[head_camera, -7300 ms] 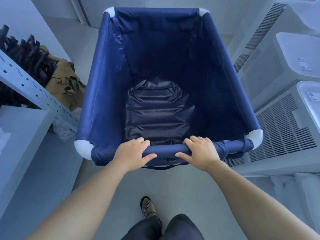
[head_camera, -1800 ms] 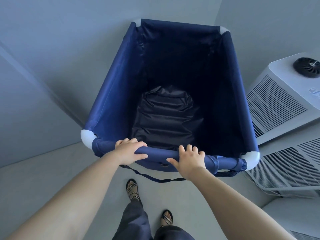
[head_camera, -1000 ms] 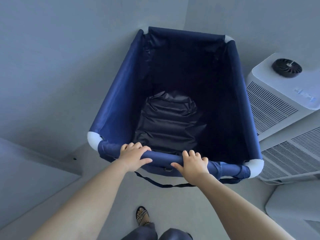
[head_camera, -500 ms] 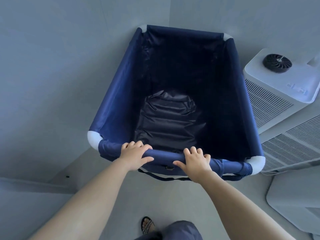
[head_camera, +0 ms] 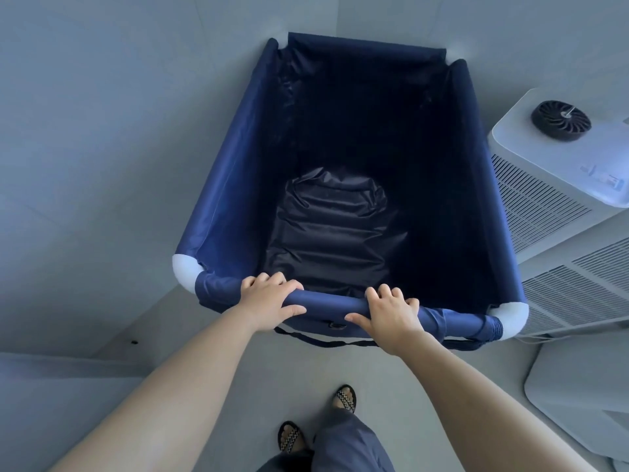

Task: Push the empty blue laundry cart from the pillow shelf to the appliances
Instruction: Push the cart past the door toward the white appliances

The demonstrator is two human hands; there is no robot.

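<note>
Head view: the left hand (head_camera: 269, 303) and the right hand (head_camera: 391, 315) were wrapped round the near rail (head_camera: 326, 303) of the blue laundry cart (head_camera: 224, 216), fingers curled over the top and thumbs laid on the near side.

Both grips were set close to the rail's middle, so little leverage over the cart's heading was judged to be available. An uneven push could have swung the right corner cap (head_camera: 509, 316) into the louvred appliance (head_camera: 578, 291) just beside it; whether they touched could not be determined. The cart's right wall stood just beside the fan-topped appliance (head_camera: 544, 185), and scraping of the fabric was considered possible. The far end lay close to the wall corner (head_camera: 337, 15), where a harder push was expected to jam it. A loose strap (head_camera: 323, 340) hung below the rail and could have been snagged by the sandalled foot (head_camera: 345, 396) in a step.

Pose: both forearms were extended forward and converged slightly, the wrists were held nearly straight, and a stretch of bare rail was left between the hands. Only the dark liner (head_camera: 330, 240) was seen inside the cart.
</note>
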